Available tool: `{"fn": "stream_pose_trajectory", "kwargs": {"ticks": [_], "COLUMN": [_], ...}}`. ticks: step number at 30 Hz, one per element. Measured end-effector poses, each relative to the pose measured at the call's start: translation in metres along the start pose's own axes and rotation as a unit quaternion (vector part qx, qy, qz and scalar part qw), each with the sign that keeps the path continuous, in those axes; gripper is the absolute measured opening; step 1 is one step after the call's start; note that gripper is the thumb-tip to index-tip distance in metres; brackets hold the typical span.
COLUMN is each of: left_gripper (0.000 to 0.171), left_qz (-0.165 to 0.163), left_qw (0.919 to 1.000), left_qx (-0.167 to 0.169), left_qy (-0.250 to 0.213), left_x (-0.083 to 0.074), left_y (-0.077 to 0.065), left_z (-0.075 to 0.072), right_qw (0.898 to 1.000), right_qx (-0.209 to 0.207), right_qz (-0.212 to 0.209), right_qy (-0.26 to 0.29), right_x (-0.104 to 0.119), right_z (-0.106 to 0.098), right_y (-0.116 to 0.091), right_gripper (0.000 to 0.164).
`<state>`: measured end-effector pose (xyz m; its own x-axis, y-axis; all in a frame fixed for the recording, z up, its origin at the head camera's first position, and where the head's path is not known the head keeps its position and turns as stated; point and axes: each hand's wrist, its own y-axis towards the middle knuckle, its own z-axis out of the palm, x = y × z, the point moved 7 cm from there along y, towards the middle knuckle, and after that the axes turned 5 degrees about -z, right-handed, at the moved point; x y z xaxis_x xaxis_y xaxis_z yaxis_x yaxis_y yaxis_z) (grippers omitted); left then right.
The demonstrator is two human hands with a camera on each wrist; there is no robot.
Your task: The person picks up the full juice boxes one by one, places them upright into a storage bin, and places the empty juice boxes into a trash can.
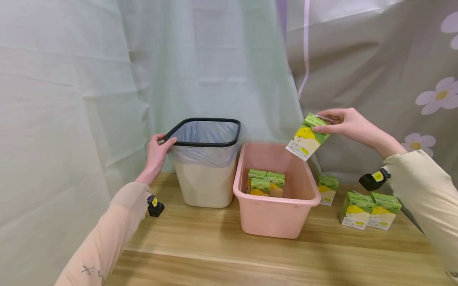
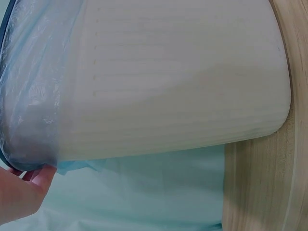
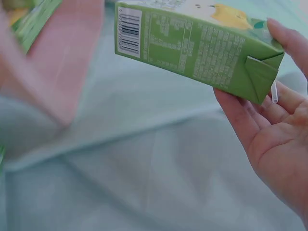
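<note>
In my right hand [image 1: 345,123] I grip a green and yellow juice box [image 1: 307,137] by its upper end, tilted, above the right edge of the pink bin [image 1: 275,218]. The right wrist view shows the box's green side with a barcode, and a straw [image 3: 275,92] by my palm. Several like juice boxes [image 1: 266,182] stand inside the pink bin. My left hand [image 1: 157,153] holds the black rim [image 1: 204,143] of a white trash can at its left corner, thumb on top; fingers go under the rim in the left wrist view. A translucent bag [image 2: 36,96] lines the can.
Right of the pink bin, one juice box [image 1: 327,190] stands near its side and two more [image 1: 370,210] stand farther right on the wooden table [image 1: 214,254]. Pale green and grey curtains [image 1: 214,59] hang behind. The white can [image 1: 207,186] stands left of the pink bin.
</note>
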<state>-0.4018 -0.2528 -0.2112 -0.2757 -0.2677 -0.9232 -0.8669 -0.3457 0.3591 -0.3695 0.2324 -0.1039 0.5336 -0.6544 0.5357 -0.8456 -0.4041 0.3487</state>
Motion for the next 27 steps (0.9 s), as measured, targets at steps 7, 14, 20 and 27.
{"fn": "stream_pose_trajectory", "kwargs": {"ticks": [7, 14, 20, 27], "left_gripper": [0.055, 0.057, 0.058, 0.057], "left_qz": [-0.001, 0.0, 0.001, 0.007], "left_qw": [1.0, 0.9999, 1.0, 0.9999], "left_qx": [-0.008, -0.008, -0.005, -0.002], "left_qy": [0.002, 0.009, 0.002, 0.009], "left_x": [0.0, 0.0, -0.001, -0.003], "left_y": [0.002, -0.001, -0.002, -0.003], "left_z": [0.001, 0.001, -0.003, -0.002], "right_qw": [0.999, 0.995, 0.986, 0.984], "right_qx": [0.002, -0.002, -0.026, -0.028], "right_qz": [-0.039, -0.093, -0.147, -0.166], "right_qy": [0.028, 0.045, 0.07, 0.063], "right_x": [0.035, 0.075, 0.106, 0.116], "right_z": [0.02, 0.043, 0.068, 0.104], "right_y": [0.042, 0.072, 0.097, 0.116], "right_gripper": [0.061, 0.055, 0.054, 0.057]}}
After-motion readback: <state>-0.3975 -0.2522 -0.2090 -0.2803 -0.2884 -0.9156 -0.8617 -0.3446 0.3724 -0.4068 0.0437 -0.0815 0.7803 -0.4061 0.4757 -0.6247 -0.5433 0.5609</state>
